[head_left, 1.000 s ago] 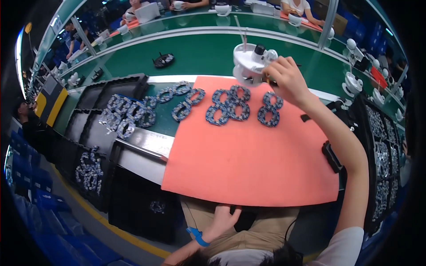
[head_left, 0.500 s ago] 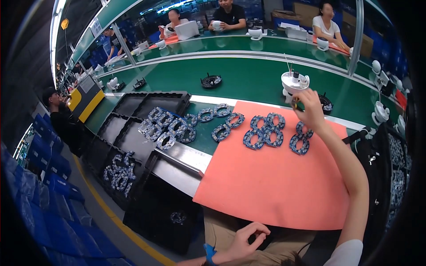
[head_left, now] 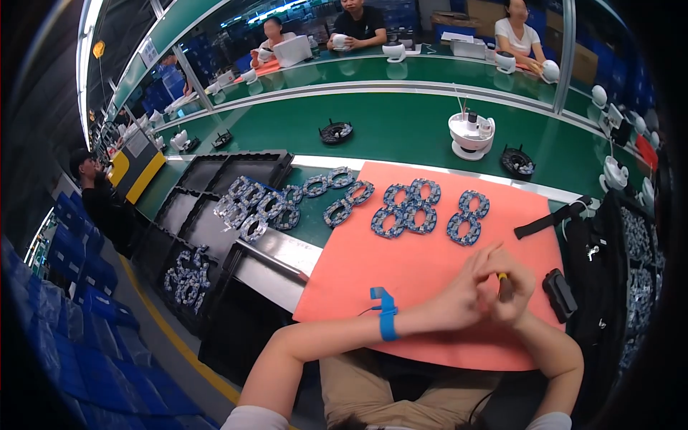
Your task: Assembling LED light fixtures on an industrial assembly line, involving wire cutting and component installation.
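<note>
My right hand [head_left: 514, 287] is curled round a small tool with a yellow and dark handle [head_left: 505, 287]; its working end is hidden. Against it lies my left hand [head_left: 462, 297], a blue strap [head_left: 388, 319] round its wrist. The hands overlap above the pink mat [head_left: 401, 287], so what the left fingers hold, if anything, cannot be made out. Just beyond them a blue figure-eight circuit board [head_left: 469, 217] rests on the mat, with several similar boards [head_left: 406, 208] to its left. Farther off, a white round device [head_left: 471, 135] with an upright wire stands on the green belt.
Black ring-shaped parts [head_left: 517, 163] [head_left: 336, 132] lie on the belt. More boards [head_left: 251, 208] are heaped at left by a black divided tray [head_left: 208, 208]. A black box-like object [head_left: 559, 294] and a black strap [head_left: 548, 221] lie at right. Co-workers sit across the belt.
My right hand has drawn back from the white device toward me, still with the tool. My left hand has risen from my lap to meet it over the mat.
</note>
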Available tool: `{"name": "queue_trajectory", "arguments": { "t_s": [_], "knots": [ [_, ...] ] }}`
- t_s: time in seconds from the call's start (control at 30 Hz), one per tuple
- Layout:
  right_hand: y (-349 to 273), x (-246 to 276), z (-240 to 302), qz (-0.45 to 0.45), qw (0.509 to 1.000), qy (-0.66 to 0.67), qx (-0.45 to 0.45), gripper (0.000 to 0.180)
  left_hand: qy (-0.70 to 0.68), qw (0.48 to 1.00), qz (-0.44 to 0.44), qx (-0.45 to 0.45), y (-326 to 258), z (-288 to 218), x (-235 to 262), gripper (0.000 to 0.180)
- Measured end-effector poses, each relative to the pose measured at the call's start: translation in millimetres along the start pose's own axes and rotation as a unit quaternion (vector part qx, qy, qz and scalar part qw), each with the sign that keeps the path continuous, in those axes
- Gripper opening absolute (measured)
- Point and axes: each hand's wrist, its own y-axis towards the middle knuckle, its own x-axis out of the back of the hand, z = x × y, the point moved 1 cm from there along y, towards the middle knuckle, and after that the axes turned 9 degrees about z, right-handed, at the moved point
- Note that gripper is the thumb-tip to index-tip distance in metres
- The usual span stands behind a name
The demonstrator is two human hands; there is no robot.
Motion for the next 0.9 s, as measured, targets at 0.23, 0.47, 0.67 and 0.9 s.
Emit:
{"name": "queue_trajectory", "arguments": {
  "t_s": [0.23, 0.47, 0.67, 0.9],
  "knots": [
    [-11.5, 5.3, -42.4, -0.118, 0.931, 0.204, -0.277, 0.015, -0.169, 0.966, -0.016, 0.194, 8.4, 21.2, -18.1, 0.070],
    [-11.7, 4.4, -42.7, -0.066, 0.923, 0.224, -0.306, 0.040, -0.323, 0.919, -0.032, 0.225, 8.9, 15.1, -8.5, 0.060],
    [-15.1, 0.6, -41.8, -0.024, 0.922, 0.267, -0.278, 0.073, -0.407, 0.892, -0.055, 0.188, 11.3, 13.9, -7.2, 0.055],
    [-15.6, -8.1, -41.5, -0.035, 0.921, 0.246, -0.300, 0.079, -0.511, 0.838, -0.054, 0.184, 10.5, 25.1, 0.1, 0.039]
  ]
}}
